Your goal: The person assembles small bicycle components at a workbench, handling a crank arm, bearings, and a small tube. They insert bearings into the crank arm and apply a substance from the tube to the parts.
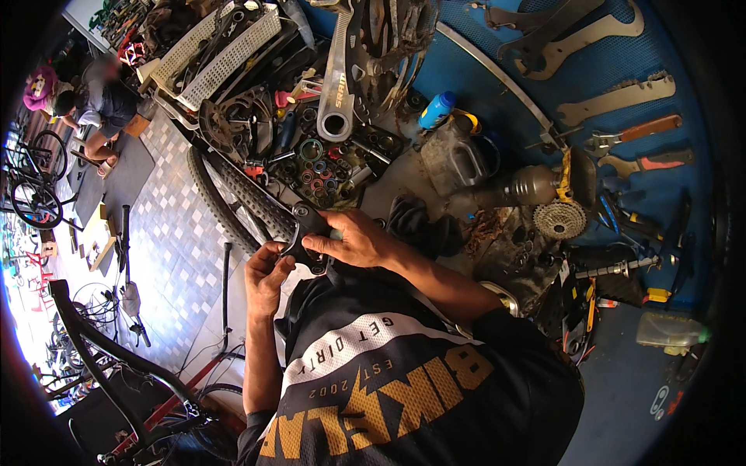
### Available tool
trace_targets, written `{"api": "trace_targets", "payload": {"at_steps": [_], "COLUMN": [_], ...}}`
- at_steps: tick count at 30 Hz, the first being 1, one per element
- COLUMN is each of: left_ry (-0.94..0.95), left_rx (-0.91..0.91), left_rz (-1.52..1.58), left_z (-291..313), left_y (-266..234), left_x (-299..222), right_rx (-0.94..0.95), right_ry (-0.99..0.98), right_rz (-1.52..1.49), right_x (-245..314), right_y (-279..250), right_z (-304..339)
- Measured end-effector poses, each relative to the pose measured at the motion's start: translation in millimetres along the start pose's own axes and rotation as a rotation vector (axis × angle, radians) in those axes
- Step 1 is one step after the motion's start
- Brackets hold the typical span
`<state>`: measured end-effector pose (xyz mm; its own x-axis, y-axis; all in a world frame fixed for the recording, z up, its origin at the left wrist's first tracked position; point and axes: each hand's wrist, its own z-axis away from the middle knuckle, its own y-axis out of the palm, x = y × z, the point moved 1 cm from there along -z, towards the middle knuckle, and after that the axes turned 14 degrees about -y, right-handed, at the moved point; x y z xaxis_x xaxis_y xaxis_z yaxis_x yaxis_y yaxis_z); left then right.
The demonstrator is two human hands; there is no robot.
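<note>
Close in front of my chest, both hands meet on a small dark metal bicycle part (301, 213) with a rounded end and a round hole in it. My right hand (353, 239) is wrapped round it from the right, its thumb lying across the part. From the left, my left hand (268, 273) pinches the part's near side between thumb and fingertips. The exact kind of part cannot be made out, since fingers cover much of it. Just beyond it runs a knobbly bicycle tyre (221, 203).
Loose rings and bearings (318, 167) crowd the bench ahead, with a crank arm (336, 93) above them. A black cloth (420, 225) and a cassette (559, 220) lie rightward. Wrenches hang on a blue board (497, 101). A bicycle frame (101, 342) stands left; a person (109, 97) crouches far left.
</note>
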<state>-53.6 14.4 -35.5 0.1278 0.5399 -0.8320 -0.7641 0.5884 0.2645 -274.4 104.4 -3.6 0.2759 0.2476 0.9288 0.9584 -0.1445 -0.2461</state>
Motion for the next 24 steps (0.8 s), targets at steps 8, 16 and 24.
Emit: {"api": "trace_targets", "payload": {"at_steps": [8,16,24], "left_ry": [0.036,0.046,0.078], "left_rx": [0.072,0.134,0.12], "left_rz": [-0.134,-0.175,-0.168], "left_z": [-1.9,-0.8,-0.3], "left_y": [-0.7,5.1,7.4], "left_x": [0.1,1.7,0.0], "right_rx": [0.028,0.076,0.057], "right_ry": [0.071,-0.011,-0.045], "right_rz": [-0.068,0.001,-0.047], "right_x": [1.5,7.3,10.3], "right_y": [-3.9,-10.1,-9.5], "right_z": [-2.2,-3.1,-5.0]}}
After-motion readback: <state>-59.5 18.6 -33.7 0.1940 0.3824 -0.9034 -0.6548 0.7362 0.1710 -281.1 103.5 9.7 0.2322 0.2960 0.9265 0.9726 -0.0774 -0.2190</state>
